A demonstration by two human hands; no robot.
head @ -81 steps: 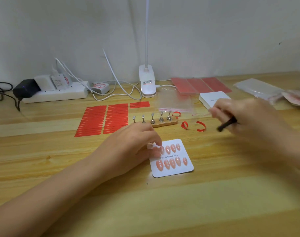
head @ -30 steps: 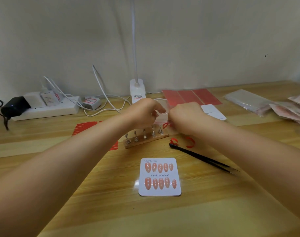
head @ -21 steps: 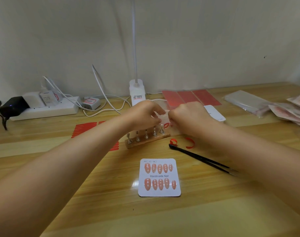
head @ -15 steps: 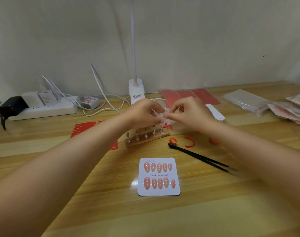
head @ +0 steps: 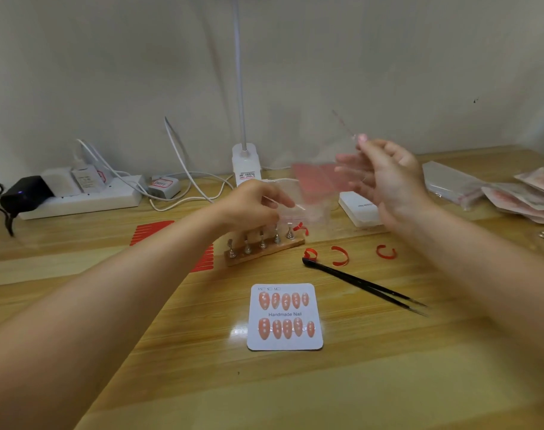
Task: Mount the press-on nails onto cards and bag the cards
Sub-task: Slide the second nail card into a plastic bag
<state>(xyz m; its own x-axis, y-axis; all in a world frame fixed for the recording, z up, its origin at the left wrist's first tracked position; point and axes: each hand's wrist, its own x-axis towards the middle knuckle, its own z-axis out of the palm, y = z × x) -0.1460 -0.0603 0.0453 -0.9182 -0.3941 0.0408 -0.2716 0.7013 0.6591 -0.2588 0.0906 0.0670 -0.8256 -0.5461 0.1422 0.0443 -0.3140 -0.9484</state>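
Big wooden table [head: 388, 383] takes up most of the view, with a power strip [head: 78, 200] and a lamp base [head: 246, 164] along the wall. Off to the right there's a pile of already bagged cards [head: 524, 197] and a small stack of blank cards [head: 359, 209].

Front and centre lies the finished card [head: 285, 318], flat on the wood with ten peach nails [head: 283, 301] on it in two rows, nothing touching it. Just beyond it sit the wooden nail stand [head: 264, 248] with its metal pegs, black tweezers [head: 363, 282] lying loose, and a few curled red tape backings [head: 340, 256].

Left hand [head: 252, 206] is down by the stand, fingers curled and pinching one edge of a clear bag [head: 320, 181]. Right hand [head: 385, 175] is raised and blurry; its fingertips look pinched on the bag's upper edge, though the blur makes it hard to be sure.

My guess is the bag is being pulled open, so bagging is the step left. What could go wrong: thin film clings to itself, so the mouth may not open wide enough and the card corner could snag. Forcing it in could scrape a nail off its tape. A swinging bag or forearm could also knock over the stand or sweep the tweezers onto the card.
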